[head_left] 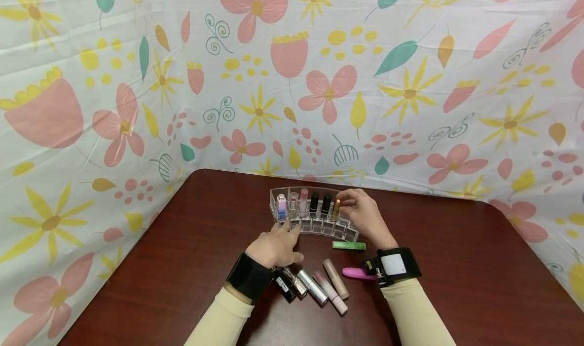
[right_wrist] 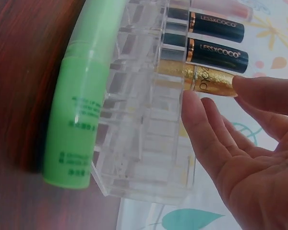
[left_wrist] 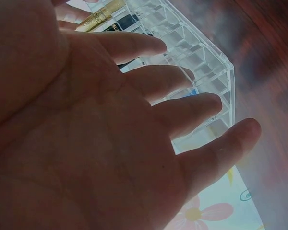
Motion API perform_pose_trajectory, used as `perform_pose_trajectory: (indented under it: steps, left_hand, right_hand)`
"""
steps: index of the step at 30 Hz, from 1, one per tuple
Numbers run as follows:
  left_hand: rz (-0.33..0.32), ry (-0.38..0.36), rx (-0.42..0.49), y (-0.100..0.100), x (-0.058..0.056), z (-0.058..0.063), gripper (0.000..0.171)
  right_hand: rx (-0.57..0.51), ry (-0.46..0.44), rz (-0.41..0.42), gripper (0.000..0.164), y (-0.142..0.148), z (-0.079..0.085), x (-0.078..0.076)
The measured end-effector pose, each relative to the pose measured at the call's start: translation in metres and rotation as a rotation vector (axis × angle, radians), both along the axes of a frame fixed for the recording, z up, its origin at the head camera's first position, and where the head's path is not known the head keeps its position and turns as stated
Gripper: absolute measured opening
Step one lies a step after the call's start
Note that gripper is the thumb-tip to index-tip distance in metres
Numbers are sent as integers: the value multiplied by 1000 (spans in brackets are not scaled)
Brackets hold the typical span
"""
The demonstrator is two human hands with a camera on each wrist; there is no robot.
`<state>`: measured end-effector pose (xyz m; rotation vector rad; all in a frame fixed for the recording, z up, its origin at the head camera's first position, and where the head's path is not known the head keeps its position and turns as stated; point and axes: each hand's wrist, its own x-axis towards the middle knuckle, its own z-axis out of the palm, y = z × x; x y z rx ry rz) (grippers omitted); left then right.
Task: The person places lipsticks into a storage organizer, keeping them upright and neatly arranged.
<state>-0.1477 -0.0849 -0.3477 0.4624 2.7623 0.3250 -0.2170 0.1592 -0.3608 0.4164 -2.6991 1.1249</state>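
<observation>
Right fingers (right_wrist: 204, 127) parted at the gold tube (right_wrist: 213, 82), contact unclear, left fingers (left_wrist: 187, 114) wide near the clear rack (right_wrist: 165, 158).

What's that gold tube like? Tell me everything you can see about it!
The gold tube is slim, shiny and metal-looking, with a crinkly sparkle and dark lettering. It stands upright in the clear holder, at the right end of its row in the head view, beside a black tube. Its lower part shows through the plastic; its top sticks out. The right hand seems to touch its top.
</observation>
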Motion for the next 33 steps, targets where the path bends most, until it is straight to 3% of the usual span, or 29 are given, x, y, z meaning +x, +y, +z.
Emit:
perform_pose_trajectory:
  steps: [14,20,23,25,29,31,33]
  left_hand:
    - [-19,-14,36,-1,0,1,73]
    - [-68,59,101,-4,2,10,66]
    - [-133,161,120,-3,6,19,59]
    - [-195,266,126,-1,10,26,54]
    - [-313,578,174,8,19,42,37]
    - [-338,734,224,14,24,50,27]
    - [-337,836,283,19,29,57,19]
  right_hand:
    - [-45,-4,-5,31,15,14,21]
    - [-51,55,0,45,16,33,38]
    - [-29,84,8,48,15,46,49]
    - [-7,111,4,46,14,54,58]
    - [30,163,-14,29,14,67,75]
    - [52,178,-20,19,15,73,83]
    - [88,192,-25,12,18,80,91]
